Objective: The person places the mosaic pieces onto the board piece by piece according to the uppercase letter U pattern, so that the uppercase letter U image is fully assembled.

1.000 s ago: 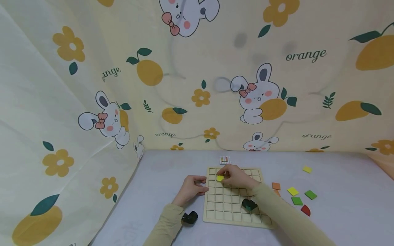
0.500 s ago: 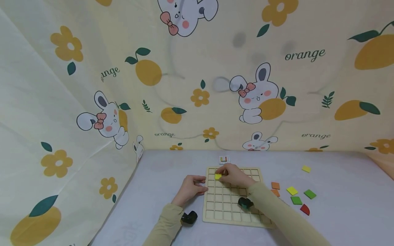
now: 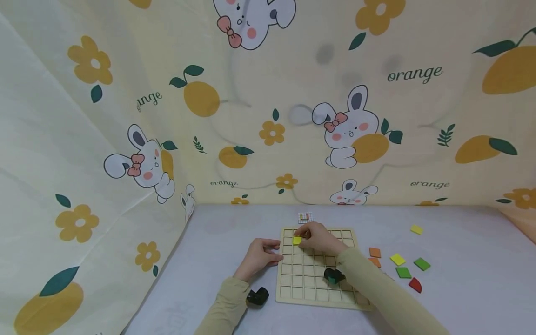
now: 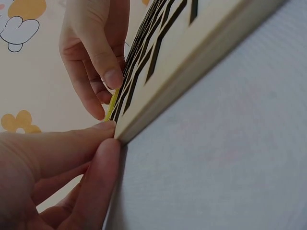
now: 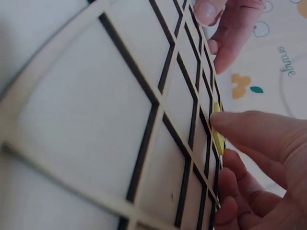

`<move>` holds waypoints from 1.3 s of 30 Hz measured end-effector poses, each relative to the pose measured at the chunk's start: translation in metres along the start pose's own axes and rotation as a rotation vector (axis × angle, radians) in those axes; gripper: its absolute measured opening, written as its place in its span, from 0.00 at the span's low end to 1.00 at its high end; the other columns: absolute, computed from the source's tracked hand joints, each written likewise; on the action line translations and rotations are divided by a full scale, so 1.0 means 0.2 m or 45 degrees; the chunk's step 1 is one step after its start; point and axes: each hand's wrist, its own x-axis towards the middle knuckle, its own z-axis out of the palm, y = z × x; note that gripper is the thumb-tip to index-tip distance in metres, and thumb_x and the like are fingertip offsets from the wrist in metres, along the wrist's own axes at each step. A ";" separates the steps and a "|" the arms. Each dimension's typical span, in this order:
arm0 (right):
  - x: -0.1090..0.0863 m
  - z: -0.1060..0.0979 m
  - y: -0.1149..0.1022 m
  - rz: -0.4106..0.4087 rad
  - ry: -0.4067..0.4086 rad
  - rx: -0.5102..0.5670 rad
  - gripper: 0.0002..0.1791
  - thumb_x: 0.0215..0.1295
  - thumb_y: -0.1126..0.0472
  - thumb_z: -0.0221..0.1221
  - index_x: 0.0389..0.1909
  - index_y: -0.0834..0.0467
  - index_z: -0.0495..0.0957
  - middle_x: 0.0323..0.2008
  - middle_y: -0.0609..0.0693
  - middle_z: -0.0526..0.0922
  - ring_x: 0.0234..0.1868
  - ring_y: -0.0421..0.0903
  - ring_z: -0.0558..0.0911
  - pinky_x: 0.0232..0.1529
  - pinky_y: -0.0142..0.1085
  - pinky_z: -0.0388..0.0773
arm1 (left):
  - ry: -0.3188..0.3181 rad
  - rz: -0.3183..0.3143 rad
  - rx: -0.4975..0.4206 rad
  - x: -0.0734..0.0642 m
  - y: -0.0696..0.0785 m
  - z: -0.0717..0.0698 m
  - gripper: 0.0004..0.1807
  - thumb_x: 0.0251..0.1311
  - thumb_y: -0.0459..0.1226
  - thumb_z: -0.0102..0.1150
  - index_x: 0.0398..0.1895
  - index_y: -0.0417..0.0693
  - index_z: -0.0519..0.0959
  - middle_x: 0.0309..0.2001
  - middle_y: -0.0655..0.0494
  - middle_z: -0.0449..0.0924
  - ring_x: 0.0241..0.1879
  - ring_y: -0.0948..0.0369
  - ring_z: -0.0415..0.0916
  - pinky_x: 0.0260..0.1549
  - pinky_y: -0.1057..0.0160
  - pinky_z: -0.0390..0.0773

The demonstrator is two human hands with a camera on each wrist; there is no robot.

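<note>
A pale wooden grid board [image 3: 304, 282] lies on the table in the head view. My left hand [image 3: 257, 258] is at its left side; in the left wrist view, thumb and finger hold the edge of the board. Over the upper left cells, my right hand [image 3: 320, 240] pinches a small yellow square tile [image 3: 297, 240]. In the right wrist view the thumb lies on this tile [image 5: 219, 140], which is at the board's surface. Whether it sits fully inside a cell cannot be told.
Right of the board lie orange tiles [image 3: 375, 252], yellow tiles [image 3: 398, 259], green tiles [image 3: 404, 273] and a red quarter-round piece [image 3: 415, 284]. A small patterned card [image 3: 305, 217] is behind the board. A printed curtain [image 3: 251, 163] hangs at the back.
My right hand has shifted slightly left and away from me with the yellow tile, then stayed nearly still. The left hand keeps its place at the board's edge.
</note>
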 end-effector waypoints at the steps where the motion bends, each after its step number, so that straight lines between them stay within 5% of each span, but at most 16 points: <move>1: -0.01 -0.01 0.00 -0.007 -0.005 0.000 0.15 0.53 0.67 0.68 0.44 0.60 0.83 0.36 0.49 0.80 0.34 0.45 0.73 0.36 0.38 0.72 | 0.002 -0.001 0.002 0.00 0.00 0.00 0.26 0.48 0.24 0.69 0.54 0.35 0.78 0.41 0.49 0.79 0.30 0.60 0.81 0.29 0.64 0.82; 13: -0.20 -0.23 -0.03 -0.186 -0.044 0.025 0.20 0.59 0.67 0.65 0.53 0.65 0.77 0.44 0.60 0.79 0.43 0.55 0.76 0.40 0.40 0.74 | 0.028 0.035 0.032 0.00 -0.01 0.02 0.25 0.47 0.24 0.69 0.52 0.35 0.78 0.40 0.49 0.78 0.30 0.61 0.80 0.29 0.64 0.82; 28: -0.51 -0.52 0.17 -0.025 0.027 -0.069 0.22 0.58 0.62 0.66 0.55 0.63 0.76 0.46 0.55 0.80 0.45 0.51 0.75 0.44 0.39 0.75 | 0.034 0.037 0.047 0.00 -0.02 0.01 0.25 0.47 0.24 0.70 0.53 0.34 0.78 0.40 0.49 0.78 0.30 0.61 0.80 0.29 0.64 0.82; 39: -0.74 -0.69 0.33 0.038 -0.049 -0.099 0.23 0.59 0.61 0.65 0.56 0.60 0.75 0.50 0.53 0.78 0.46 0.50 0.74 0.43 0.34 0.75 | 0.022 0.036 0.028 0.01 -0.03 0.02 0.25 0.47 0.25 0.70 0.52 0.36 0.78 0.40 0.50 0.78 0.30 0.61 0.80 0.29 0.64 0.82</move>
